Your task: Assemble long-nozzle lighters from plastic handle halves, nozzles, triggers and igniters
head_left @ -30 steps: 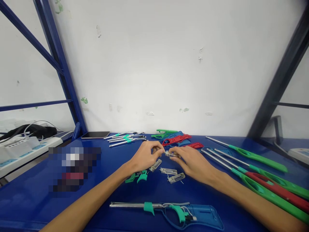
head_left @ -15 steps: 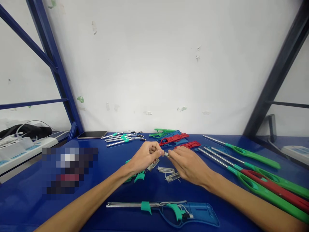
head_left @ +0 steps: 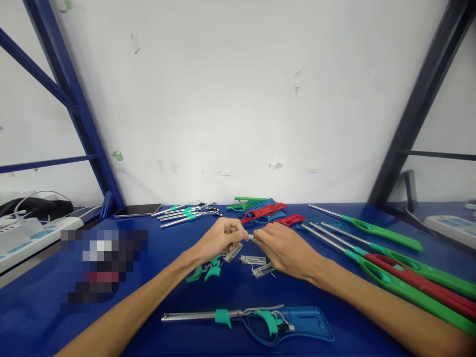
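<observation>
Above the middle of the table, a small pale, shiny part (head_left: 251, 237) bridges the fingertips of both hands; its exact kind is too small to make out. My left hand (head_left: 219, 239) pinches its left end between thumb and fingers. Closed round the other end is my right hand (head_left: 288, 248), whose fingers hide most of it. Below lie several clear lighter fuel tanks (head_left: 253, 260). Green triggers (head_left: 213, 271) rest under my left wrist. Nearer to me lies a partly assembled lighter, with a metal tube (head_left: 197, 316), white wires and a blue half-shell handle (head_left: 308, 322).
Metal lighter tubes (head_left: 178, 216) with green clips and a phone (head_left: 138, 210) lie at the back left. Red half-shells (head_left: 264, 213) are piled behind my hands. Several long lighters (head_left: 390, 235) lie at the right. A power strip (head_left: 40, 240) sits at the far left.
The view has shifted slightly, so everything sits a little further left. Both hands keep their pinch on the small part, with hardly any movement.
</observation>
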`<state>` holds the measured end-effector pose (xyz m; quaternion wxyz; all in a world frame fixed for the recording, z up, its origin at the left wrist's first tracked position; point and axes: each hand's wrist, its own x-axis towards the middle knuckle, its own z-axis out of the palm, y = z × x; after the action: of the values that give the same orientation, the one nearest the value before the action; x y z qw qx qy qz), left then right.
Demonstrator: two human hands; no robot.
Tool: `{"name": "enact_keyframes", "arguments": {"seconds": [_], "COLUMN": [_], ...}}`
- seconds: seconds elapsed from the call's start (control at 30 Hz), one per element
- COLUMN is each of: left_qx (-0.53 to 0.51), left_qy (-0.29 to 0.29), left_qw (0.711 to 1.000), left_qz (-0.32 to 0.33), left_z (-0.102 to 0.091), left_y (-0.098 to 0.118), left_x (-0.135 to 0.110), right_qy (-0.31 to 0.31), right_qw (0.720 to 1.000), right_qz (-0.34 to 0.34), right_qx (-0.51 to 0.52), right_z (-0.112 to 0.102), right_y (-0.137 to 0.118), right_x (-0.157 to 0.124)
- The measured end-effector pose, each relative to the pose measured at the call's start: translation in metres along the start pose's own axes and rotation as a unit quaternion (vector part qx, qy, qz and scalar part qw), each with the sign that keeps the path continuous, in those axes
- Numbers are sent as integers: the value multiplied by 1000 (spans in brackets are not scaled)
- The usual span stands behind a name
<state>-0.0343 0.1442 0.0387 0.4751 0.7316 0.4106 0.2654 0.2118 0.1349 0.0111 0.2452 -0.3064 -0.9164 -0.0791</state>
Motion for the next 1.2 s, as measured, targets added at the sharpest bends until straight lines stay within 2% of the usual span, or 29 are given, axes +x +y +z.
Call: {"name": "enact_keyframes", "arguments": {"seconds": [0.13, 0.3, 0.47, 0.67, 0.83, 0.9, 1.0, 1.13, 1.2], "left_qx": [52, 135, 188, 198, 188, 186, 186, 186, 189], "left_qy": [-14, -57, -103, -124, -127, -127, -122, -122, -123], "left_qw": [998, 989, 971, 965, 964, 964, 964, 967, 967], "left_qz": [-14, 26, 103, 123, 141, 145, 143, 126, 119], "left_z": [-3, 19, 44, 54, 61, 62, 62, 62, 62], "left_y": [5, 22, 38, 37, 30, 30, 32, 34, 34], "left_x": [2, -14, -34, -36, -34, -35, -36, -39, -39], "right_qy": [54, 90, 71, 63, 64, 78, 121, 179, 192], "right_qw": [996, 988, 992, 995, 997, 995, 986, 963, 955], "right_qz": [70, 117, 96, 75, 48, 58, 112, 200, 226], "right_qx": [28, 41, 32, 18, 13, 18, 35, 37, 30], "right_z": [-11, -22, -20, -20, -46, -61, -75, -66, -56], "right_y": [11, 22, 15, 9, -5, -18, -40, -62, -69], "right_x": [3, 6, 5, 4, 5, -5, -40, -100, -117]}}
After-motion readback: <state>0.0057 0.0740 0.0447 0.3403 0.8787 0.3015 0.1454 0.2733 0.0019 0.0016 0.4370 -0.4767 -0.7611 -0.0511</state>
